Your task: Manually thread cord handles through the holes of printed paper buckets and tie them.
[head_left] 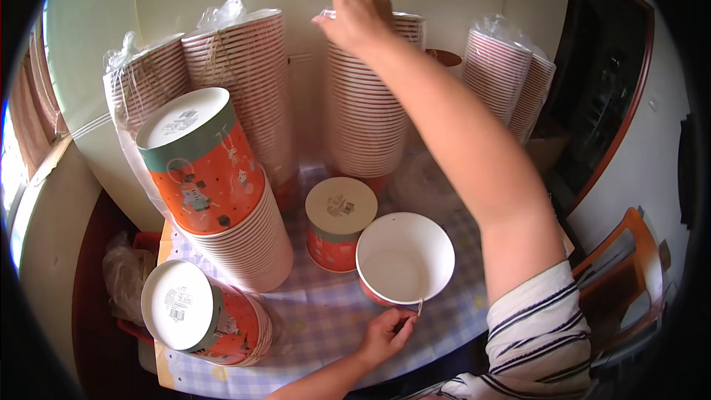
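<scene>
My right hand [359,18] reaches up to the top of a tall nested stack of paper buckets [364,104] at the back. Its fingers curl at the rim; what they pinch there is hidden. Low in front, my left hand [386,338] is closed beside an upright paper bucket [405,259], white inside and red outside. A thin whitish strip [420,307] runs from that bucket's rim down by my fingertips, and I cannot make out what they grip. Just left of this bucket stands an upside-down red bucket [341,211] with a pale base and grey-green band.
To the left, an upside-down bucket stack [204,178] leans, and a shorter stack [215,315] lies tilted near the table edge. Plastic-wrapped stacks [237,89] rise behind, with another wrapped pair [500,74] at back right. A wooden chair [629,289] stands right of the checked tablecloth [311,341].
</scene>
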`<control>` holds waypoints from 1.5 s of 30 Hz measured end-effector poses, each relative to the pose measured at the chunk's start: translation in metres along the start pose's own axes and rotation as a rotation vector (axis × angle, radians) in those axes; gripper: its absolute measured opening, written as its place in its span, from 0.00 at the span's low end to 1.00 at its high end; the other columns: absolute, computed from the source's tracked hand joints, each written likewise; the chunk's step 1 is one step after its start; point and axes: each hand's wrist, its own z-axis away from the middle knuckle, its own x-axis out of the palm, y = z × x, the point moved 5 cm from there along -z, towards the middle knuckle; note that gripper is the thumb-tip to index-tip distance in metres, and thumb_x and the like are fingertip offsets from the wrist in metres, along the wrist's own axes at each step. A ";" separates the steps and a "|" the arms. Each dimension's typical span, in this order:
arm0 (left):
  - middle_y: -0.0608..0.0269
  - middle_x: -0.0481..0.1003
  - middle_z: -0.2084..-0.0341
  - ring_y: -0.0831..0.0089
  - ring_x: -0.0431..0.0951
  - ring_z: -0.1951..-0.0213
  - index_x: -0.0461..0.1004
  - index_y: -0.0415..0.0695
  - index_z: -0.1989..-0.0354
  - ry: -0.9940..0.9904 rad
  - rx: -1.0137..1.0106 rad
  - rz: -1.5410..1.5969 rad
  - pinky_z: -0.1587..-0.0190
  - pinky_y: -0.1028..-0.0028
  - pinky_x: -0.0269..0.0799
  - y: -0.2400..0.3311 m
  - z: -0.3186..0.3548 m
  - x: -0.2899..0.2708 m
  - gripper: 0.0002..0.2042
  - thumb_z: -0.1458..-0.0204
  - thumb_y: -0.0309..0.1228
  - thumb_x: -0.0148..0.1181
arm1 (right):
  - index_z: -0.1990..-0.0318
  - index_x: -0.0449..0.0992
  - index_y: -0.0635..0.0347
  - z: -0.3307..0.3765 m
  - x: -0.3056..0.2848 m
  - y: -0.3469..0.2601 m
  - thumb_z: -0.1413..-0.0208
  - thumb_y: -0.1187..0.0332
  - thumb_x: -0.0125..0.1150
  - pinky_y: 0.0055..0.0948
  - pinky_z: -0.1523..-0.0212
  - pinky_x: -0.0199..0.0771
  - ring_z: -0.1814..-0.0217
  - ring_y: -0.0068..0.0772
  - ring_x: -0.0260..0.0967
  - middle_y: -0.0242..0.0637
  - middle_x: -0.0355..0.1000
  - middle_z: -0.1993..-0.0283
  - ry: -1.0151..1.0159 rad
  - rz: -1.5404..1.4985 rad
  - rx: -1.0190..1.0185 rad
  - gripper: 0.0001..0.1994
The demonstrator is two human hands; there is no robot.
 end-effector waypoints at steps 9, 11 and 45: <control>0.69 0.75 0.74 0.85 0.72 0.72 0.74 0.37 0.64 0.024 -0.009 0.013 0.69 0.83 0.70 0.004 0.004 -0.001 0.04 0.46 0.23 0.57 | 0.57 0.78 0.54 0.021 -0.037 0.103 0.60 0.48 0.69 0.36 0.50 0.67 0.53 0.40 0.71 0.40 0.76 0.58 -0.339 -0.276 -0.031 0.25; 0.70 0.74 0.74 0.85 0.72 0.72 0.74 0.38 0.64 0.017 -0.034 0.005 0.69 0.83 0.70 0.003 0.003 -0.001 0.03 0.46 0.23 0.57 | 0.63 0.79 0.58 0.027 -0.026 0.113 0.58 0.52 0.70 0.32 0.56 0.69 0.60 0.34 0.72 0.39 0.76 0.65 -0.346 -0.476 -0.040 0.20; 0.66 0.74 0.75 0.84 0.74 0.73 0.74 0.36 0.62 0.012 0.024 -0.042 0.70 0.82 0.72 0.001 0.002 -0.003 0.06 0.46 0.23 0.58 | 0.54 0.76 0.61 0.018 -0.029 0.069 0.52 0.58 0.64 0.38 0.49 0.68 0.49 0.44 0.69 0.47 0.73 0.54 -0.274 -0.289 -0.063 0.21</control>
